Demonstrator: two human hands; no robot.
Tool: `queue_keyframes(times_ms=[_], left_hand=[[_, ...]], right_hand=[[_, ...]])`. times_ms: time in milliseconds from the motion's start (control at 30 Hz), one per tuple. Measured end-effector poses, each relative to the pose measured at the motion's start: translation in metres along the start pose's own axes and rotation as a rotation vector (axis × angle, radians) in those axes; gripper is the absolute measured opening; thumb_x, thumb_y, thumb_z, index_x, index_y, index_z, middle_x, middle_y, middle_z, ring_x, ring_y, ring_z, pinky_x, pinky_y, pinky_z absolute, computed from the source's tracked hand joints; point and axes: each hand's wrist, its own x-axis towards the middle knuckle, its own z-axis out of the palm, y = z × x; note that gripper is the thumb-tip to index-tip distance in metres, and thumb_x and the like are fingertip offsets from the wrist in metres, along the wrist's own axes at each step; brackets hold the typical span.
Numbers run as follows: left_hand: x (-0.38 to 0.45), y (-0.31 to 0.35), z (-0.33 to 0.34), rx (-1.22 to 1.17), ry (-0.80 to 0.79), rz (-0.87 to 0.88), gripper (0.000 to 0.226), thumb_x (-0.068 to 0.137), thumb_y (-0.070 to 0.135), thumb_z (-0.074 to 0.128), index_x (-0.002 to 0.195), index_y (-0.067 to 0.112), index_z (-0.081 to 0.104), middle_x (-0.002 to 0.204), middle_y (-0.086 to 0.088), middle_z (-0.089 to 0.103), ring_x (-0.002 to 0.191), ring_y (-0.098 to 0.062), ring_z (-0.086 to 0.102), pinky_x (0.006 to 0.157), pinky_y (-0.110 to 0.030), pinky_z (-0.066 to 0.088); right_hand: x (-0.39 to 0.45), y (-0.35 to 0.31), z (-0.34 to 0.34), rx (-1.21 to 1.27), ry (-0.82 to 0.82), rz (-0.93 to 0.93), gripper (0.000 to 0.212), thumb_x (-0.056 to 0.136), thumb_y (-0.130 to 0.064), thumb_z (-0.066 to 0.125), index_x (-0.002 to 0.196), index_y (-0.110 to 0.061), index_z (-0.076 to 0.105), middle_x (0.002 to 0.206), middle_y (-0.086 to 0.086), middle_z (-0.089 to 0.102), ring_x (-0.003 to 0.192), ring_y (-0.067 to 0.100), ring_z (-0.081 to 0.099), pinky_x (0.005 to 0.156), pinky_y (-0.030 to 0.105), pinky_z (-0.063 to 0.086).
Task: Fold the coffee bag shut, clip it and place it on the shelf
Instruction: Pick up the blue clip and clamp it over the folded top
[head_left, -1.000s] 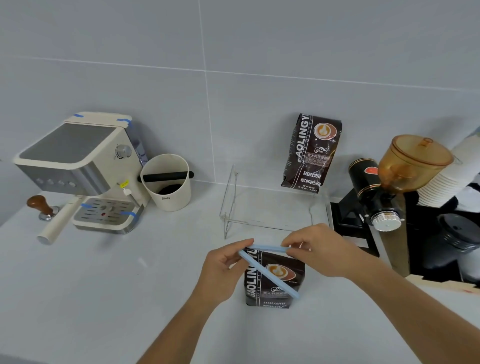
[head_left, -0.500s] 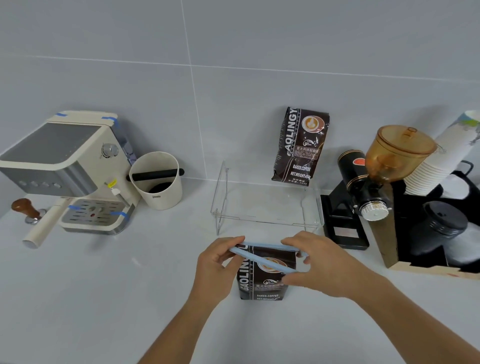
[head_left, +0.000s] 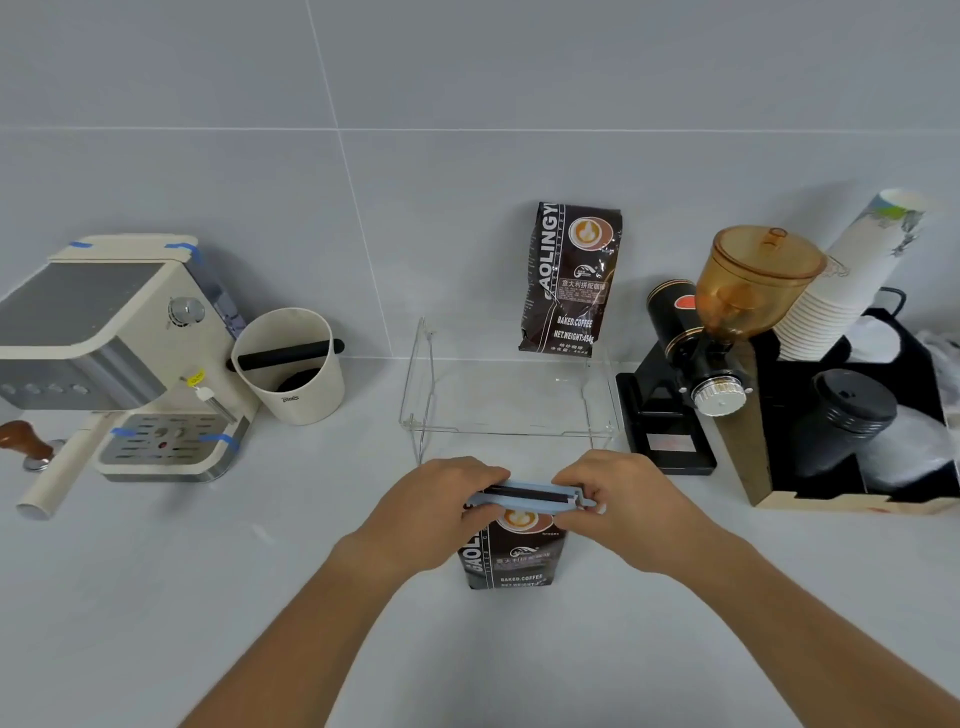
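The coffee bag (head_left: 511, 551) stands upright on the grey surface (head_left: 156, 597), right between the two hands. It is dark brown with white letters and a picture of a coffee cup on the front. Its top is folded down, and a long light blue clip (head_left: 530, 498) lies flat across the fold.

The left hand (head_left: 434, 512) pinches the left end of the clip, with the fingers on top and the thumb below. The right hand (head_left: 621, 501) pinches the right end of the clip in the same way. Both hands are closed on the clip. A thin dark line shows between the two blue bars of the clip, so I cannot tell if it is snapped all the way shut.

Just past the hands, farther from the person, stands a clear plastic shelf (head_left: 511, 431). A second coffee bag (head_left: 571, 280) of the same kind stands at the back of the shelf and leans on the grey wall.

Off past the left hand is a cream coffee machine (head_left: 119, 343) with bits of blue tape on it. Beside it stands a cream tub (head_left: 291, 374) with a black bar across its top. A tool with a brown wooden knob (head_left: 21, 441) sits near the edge of the picture.

Off past the right hand is a black coffee grinder (head_left: 685, 364) with an orange see-through top. Beside it a stack of paper cups (head_left: 841, 280) leans to one side, and black lids (head_left: 852, 410) sit in a dark box.
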Motion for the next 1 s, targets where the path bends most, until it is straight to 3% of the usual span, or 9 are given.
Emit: queue_keyframes(times_ms=[133, 433, 667, 867, 1000], left_hand=[[0.004, 0.000, 0.001, 0.004, -0.029, 0.026, 0.023, 0.090, 0.030, 0.063, 0.113, 0.025, 0.065, 0.095, 0.004, 0.072, 0.081, -0.013, 0.062, 0.068, -0.032, 0.055], [0.006, -0.002, -0.001, 0.041, -0.044, 0.026, 0.024, 0.089, 0.032, 0.064, 0.111, 0.022, 0.068, 0.095, 0.001, 0.075, 0.081, -0.017, 0.065, 0.067, -0.032, 0.054], [0.006, -0.006, 0.000, 0.052, -0.052, 0.044, 0.021, 0.090, 0.032, 0.062, 0.108, 0.022, 0.068, 0.091, 0.000, 0.075, 0.077, -0.018, 0.064, 0.062, -0.032, 0.052], [0.003, -0.010, -0.001, 0.014, -0.034, 0.009, 0.026, 0.086, 0.037, 0.067, 0.111, 0.027, 0.069, 0.096, 0.006, 0.076, 0.081, -0.012, 0.065, 0.068, -0.033, 0.056], [-0.001, -0.017, 0.000, -0.071, -0.005, -0.077, 0.031, 0.080, 0.041, 0.073, 0.108, 0.027, 0.070, 0.094, 0.009, 0.075, 0.080, -0.008, 0.064, 0.068, -0.028, 0.056]], right_hand=[[-0.002, 0.000, 0.001, -0.017, 0.013, 0.018, 0.015, 0.083, -0.035, 0.069, 0.087, -0.020, 0.070, 0.078, 0.000, 0.066, 0.069, 0.015, 0.057, 0.063, 0.031, 0.049], [-0.009, 0.003, 0.010, -0.018, 0.048, 0.037, 0.012, 0.089, -0.033, 0.061, 0.095, -0.024, 0.067, 0.068, -0.008, 0.059, 0.056, 0.009, 0.047, 0.049, 0.016, 0.032], [-0.012, -0.002, 0.016, -0.047, 0.117, -0.002, 0.013, 0.089, -0.028, 0.064, 0.094, -0.018, 0.069, 0.072, 0.003, 0.068, 0.061, 0.018, 0.055, 0.057, 0.029, 0.044], [-0.009, 0.001, 0.014, -0.011, 0.107, -0.010, 0.010, 0.087, -0.030, 0.065, 0.091, -0.022, 0.070, 0.069, -0.006, 0.064, 0.060, 0.011, 0.049, 0.055, 0.018, 0.036], [-0.010, 0.002, 0.013, 0.038, 0.136, -0.039, 0.005, 0.083, -0.025, 0.069, 0.086, -0.021, 0.071, 0.070, -0.003, 0.068, 0.062, 0.014, 0.056, 0.058, 0.026, 0.046]])
